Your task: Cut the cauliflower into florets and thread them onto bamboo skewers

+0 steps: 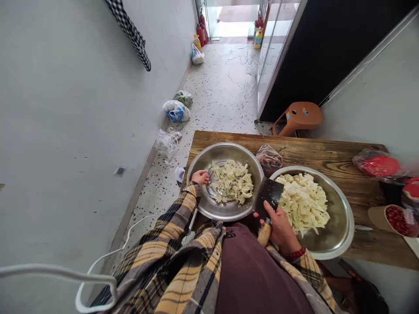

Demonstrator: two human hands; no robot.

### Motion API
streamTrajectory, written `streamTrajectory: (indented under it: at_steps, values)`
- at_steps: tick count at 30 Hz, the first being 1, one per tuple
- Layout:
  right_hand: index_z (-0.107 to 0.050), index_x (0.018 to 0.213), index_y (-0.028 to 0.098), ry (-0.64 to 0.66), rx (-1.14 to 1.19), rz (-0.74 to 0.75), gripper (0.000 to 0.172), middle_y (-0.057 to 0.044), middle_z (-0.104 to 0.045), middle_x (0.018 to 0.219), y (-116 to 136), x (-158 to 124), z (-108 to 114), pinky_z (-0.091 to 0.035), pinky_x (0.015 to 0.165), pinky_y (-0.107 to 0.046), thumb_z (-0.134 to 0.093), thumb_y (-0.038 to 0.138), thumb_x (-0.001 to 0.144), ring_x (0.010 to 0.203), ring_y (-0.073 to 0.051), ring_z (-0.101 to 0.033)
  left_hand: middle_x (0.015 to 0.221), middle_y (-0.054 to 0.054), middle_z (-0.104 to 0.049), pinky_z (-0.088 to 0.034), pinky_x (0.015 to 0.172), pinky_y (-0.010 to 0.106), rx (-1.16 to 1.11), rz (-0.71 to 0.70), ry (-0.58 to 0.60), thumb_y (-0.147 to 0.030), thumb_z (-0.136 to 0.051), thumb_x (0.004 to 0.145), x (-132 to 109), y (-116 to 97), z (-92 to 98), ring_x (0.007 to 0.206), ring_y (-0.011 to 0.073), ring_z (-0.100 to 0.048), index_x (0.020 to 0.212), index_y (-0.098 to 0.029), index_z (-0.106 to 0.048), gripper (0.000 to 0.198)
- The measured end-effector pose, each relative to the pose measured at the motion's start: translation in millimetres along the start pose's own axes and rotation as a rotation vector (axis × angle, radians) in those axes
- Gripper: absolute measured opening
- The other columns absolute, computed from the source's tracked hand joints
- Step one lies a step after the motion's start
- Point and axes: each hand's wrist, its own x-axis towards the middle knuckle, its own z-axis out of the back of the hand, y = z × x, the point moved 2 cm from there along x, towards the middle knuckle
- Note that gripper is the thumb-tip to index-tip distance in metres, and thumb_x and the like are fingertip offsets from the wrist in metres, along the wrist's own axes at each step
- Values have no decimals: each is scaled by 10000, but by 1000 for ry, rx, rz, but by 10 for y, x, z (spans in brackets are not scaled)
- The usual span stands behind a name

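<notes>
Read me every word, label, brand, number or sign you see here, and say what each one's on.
No text is readable.
Dark mark on the maroon top: no clear letters.
Stickers on the brown plastic stool: too small.
Yellow bottle by the doorway: any print too small.
Pale patch at the paper tub: too blurred.

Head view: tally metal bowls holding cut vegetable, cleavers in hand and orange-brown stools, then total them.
Metal bowls holding pale cut vegetable: 2
Cleaver in the right hand: 1
Orange-brown stool: 1
Total: 4
</notes>
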Motion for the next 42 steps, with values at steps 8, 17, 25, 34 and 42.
streamTrajectory:
  at_steps: [8, 17, 25, 34, 42]
  values:
    - [-575, 909, 237, -76, 15, -14, 349, 35, -657, 794, -121, -53, -145, -390, 368, -188, -747, 412, 660, 545, -125, -630, 974, 58, -629, -512, 786, 364, 268, -53, 43, -298, -587, 848, 358, 116, -456, 887, 168, -601, 926, -117, -614, 199]
    - [-586, 877, 212, -94, 13, 2, 363, 11, -661, 784, -151, -62, -198, -372, 371, -186, -758, 432, 646, 556, -138, -631, 700, 3, -616, -459, 540, 236, 58, -56, 159, -316, -606, 817, 258, 45, -360, 573, 95, -559, 769, -113, -588, 210]
    - [-580, 737, 190, -34, -210, 190, 327, 20, -626, 645, -35, 16, -338, -400, 454, -228, -698, 493, 698, 524, -126, -530, 736, 17, -639, -409, 461, 195, -341, -121, 368, -285, -736, 587, -479, -301, -262, 590, 125, -610, 980, -157, -548, 454]
    - [-546, 671, 195, 65, -146, 345, 315, 40, -552, 542, 186, -148, -540, -374, 433, -225, -705, 465, 705, 439, -95, -456, 816, 44, -684, -541, 627, 314, -559, -93, 613, -314, -816, 568, -1105, -590, -267, 716, 231, -697, 990, -178, -482, 555]
    - [-553, 574, 187, 56, -526, 476, 375, 23, -528, 441, 54, -69, -605, -354, 437, -245, -614, 505, 762, 418, -128, -481, 710, -17, -618, -423, 491, 171, -563, -88, 459, -292, -830, 524, -1330, -482, -514, 569, 67, -569, 784, -146, -548, 411]
